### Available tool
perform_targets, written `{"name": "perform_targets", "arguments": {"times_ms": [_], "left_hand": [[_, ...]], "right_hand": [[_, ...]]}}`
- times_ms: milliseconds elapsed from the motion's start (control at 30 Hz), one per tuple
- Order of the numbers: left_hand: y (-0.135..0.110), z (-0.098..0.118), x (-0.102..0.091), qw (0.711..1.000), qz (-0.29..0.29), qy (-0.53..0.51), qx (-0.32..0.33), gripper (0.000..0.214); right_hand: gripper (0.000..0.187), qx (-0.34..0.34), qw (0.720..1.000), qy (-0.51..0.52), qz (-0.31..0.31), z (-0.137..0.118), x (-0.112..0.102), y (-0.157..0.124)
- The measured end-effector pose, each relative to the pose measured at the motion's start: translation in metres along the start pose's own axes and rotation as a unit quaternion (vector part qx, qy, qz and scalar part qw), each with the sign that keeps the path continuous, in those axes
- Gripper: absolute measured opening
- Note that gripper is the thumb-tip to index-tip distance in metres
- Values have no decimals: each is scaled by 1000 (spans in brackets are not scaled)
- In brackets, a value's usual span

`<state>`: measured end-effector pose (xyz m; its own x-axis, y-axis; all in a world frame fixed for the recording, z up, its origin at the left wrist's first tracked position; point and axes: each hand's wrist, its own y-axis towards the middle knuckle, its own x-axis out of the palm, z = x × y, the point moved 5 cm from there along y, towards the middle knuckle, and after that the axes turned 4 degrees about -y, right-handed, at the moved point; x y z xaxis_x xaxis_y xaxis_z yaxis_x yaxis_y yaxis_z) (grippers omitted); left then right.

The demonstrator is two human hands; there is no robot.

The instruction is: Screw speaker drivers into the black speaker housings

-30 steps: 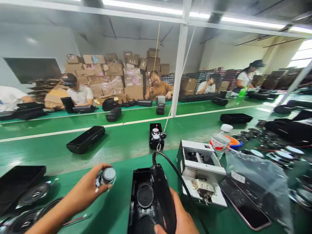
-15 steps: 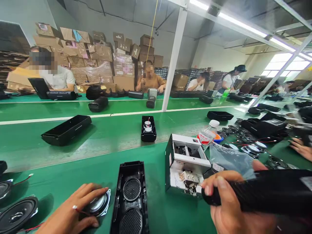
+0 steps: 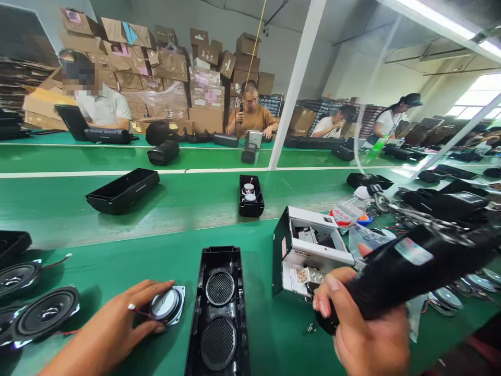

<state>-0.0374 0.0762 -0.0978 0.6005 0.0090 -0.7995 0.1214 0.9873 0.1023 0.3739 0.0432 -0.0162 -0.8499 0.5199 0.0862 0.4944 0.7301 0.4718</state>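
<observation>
My left hand (image 3: pixel 131 316) has its thumb and fingers closed around the rim of a small speaker driver (image 3: pixel 168 304), which rests on the green bench with its magnet up. A thin wire with a white plug lies over the fingers. Just right of it is a long black speaker housing (image 3: pixel 219 313), its inside facing up with two round grilles. My right hand (image 3: pixel 370 337) grips a black electric screwdriver (image 3: pixel 407 263), tilted with its nose down to the left. Its tip is near the white-and-black screw feeder (image 3: pixel 321 249); the bit itself cannot be made out.
Larger speaker drivers (image 3: pixel 47 313) lie at the left. A few small screws (image 3: pixel 311 328) are below the feeder. Behind it stands a plastic bottle (image 3: pixel 347 211). Black housings (image 3: pixel 123 190) sit on the belt beyond, and co-workers (image 3: pixel 252 117) sit across it.
My right hand has tipped the screwdriver, raising its rear end and showing its label. The left hand remains on the small speaker driver. The whole view has shifted slightly.
</observation>
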Motion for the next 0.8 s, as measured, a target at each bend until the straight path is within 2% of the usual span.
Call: {"name": "perform_targets", "arguments": {"times_ms": [100,167,267,333,433,533,633,800], "left_hand": [[1,5,-4,999,-36,-17,-15,50],[4,13,-14,999,-15,-32,-42,59],[9,45,-28,996,7,-78,-38,65],[12,76,-28,993,-20,-115,1,57],[17,117,-13,986,-80,-125,69,56],[23,136,10,984,-122,-75,106,56],[33,135,30,985,-135,-18,107,52],[44,124,52,982,-171,33,80,52]], "right_hand": [[64,44,998,39,-22,-2,1,-13],[72,63,996,53,-41,-6,5,-18],[66,54,994,80,-49,-16,19,-16],[59,35,994,94,-41,-24,33,-10],[67,15,993,112,-15,-34,60,0],[80,-14,991,131,6,-41,88,9],[77,-37,988,147,-3,-38,113,15],[74,-43,986,151,-56,-12,140,17]]}}
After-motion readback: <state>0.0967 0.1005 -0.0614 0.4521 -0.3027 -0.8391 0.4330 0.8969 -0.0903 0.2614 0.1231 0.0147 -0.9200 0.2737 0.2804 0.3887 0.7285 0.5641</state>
